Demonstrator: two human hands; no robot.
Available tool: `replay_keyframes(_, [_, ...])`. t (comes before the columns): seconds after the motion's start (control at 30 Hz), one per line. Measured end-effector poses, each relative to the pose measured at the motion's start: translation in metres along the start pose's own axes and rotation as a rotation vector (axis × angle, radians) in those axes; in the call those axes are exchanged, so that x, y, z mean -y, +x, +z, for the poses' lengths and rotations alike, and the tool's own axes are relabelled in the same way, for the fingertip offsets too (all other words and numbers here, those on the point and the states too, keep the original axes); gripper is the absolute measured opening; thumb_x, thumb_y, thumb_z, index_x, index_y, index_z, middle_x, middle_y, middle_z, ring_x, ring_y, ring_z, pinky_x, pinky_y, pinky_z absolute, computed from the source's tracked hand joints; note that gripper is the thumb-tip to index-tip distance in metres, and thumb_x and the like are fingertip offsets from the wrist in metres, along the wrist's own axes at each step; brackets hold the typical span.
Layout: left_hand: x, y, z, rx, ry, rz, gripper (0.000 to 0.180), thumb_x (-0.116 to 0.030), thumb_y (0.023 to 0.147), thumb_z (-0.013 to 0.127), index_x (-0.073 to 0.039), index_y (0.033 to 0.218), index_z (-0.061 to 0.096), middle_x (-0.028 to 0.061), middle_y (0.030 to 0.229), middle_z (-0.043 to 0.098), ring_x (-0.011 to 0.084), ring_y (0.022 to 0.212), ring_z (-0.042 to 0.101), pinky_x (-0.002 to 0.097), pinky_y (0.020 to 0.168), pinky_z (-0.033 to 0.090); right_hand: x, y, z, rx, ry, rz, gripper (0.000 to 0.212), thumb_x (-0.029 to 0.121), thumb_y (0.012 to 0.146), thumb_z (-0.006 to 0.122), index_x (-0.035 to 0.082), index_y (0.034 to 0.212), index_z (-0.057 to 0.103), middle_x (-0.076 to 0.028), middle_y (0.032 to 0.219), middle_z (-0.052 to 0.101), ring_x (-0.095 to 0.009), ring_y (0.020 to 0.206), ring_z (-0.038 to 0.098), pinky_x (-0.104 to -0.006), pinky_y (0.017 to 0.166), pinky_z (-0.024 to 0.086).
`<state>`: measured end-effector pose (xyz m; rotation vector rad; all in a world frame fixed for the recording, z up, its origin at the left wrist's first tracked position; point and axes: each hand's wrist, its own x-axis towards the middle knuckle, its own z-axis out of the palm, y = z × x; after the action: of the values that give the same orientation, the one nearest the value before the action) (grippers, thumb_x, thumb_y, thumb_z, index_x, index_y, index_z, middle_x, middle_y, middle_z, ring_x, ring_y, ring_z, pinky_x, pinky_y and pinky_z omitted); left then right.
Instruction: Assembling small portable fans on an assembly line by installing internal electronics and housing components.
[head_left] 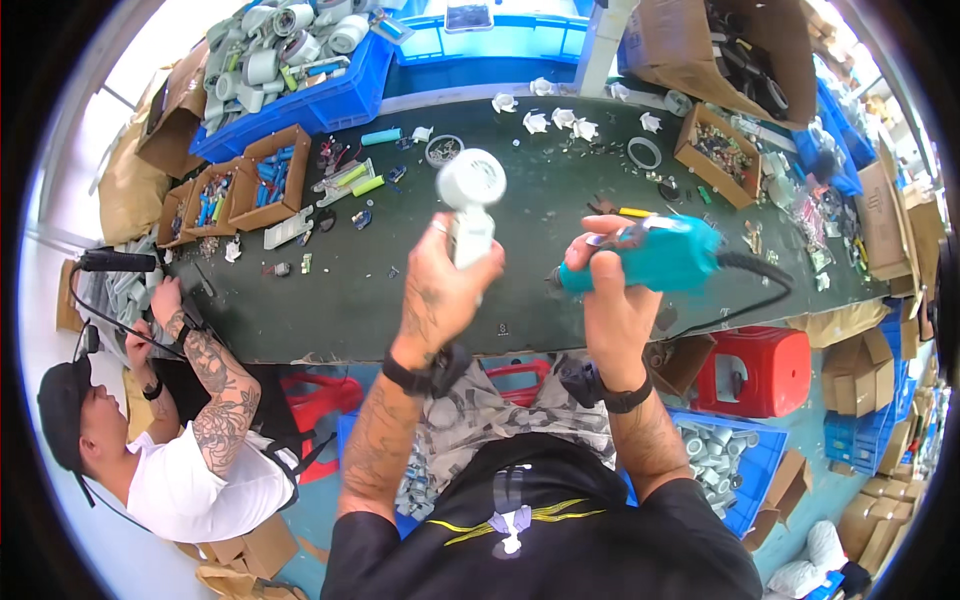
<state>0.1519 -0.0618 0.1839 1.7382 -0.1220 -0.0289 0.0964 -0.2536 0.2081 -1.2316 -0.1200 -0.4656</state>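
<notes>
A white handheld fan point(472, 180) is upright in my left hand point(440, 285), its round grilled head at the top and my fingers closed round the handle. My right hand point(615, 310) grips a teal electric screwdriver point(675, 255) with a black cord running off to the right. The tool lies roughly level, its tip toward the left, apart from the fan. Both hands are over the dark green table point(370, 300). Beyond my right hand lies a yellow-handled tool point(637, 212). Several torn white plastic pieces point(535, 122) are scattered at the table's far side.
At the far left stand a blue bin point(345, 95) of fan parts and a cardboard box point(292, 170) with batteries. Another box point(740, 185) of small parts is far right. A co-worker point(190, 450) sits at left. A red stool point(760, 370) stands under the table's right side.
</notes>
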Motion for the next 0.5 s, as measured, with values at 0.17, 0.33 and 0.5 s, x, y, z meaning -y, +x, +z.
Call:
replay_keyframes(0.17, [-0.005,0.095,-0.033,-0.096,0.153,0.082,0.042,-0.02,0.087,0.078,0.003,0.119,0.064,0.0102,0.087,0.078,0.019,0.08,0.077,0.0335,0.076,0.058,-0.003,0.004,-0.009,0.024,-0.324,0.166,0.046,0.017,0.104,0.07,-0.002,0.143,0.056,-0.002,0.108,0.066,-0.01,0.096,0.06,-0.0256,0.085,0.049])
replay_keyframes(0.33, [0.046,0.159,-0.056,-0.142,0.289,0.161,0.043,-0.014,0.088,0.079,0.008,0.121,0.061,0.0121,0.099,0.079,0.0156,0.083,0.077,0.0288,0.075,0.06,-0.008,0.0,-0.013,0.023,-0.281,0.155,0.049,0.014,0.104,0.07,0.0,0.148,0.053,-0.002,0.113,0.066,-0.01,0.104,0.06,-0.0256,0.09,0.049])
replay_keyframes(0.5, [0.018,0.112,-0.043,-0.098,-0.016,-0.024,0.042,-0.027,0.095,0.075,0.003,0.121,0.063,0.01,0.1,0.078,0.0163,0.079,0.075,0.0284,0.072,0.059,-0.006,-0.009,-0.026,0.115,-0.514,0.092,0.054,0.01,0.102,0.07,-0.002,0.149,0.047,-0.01,0.133,0.059,-0.018,0.118,0.061,-0.0354,0.103,0.049])
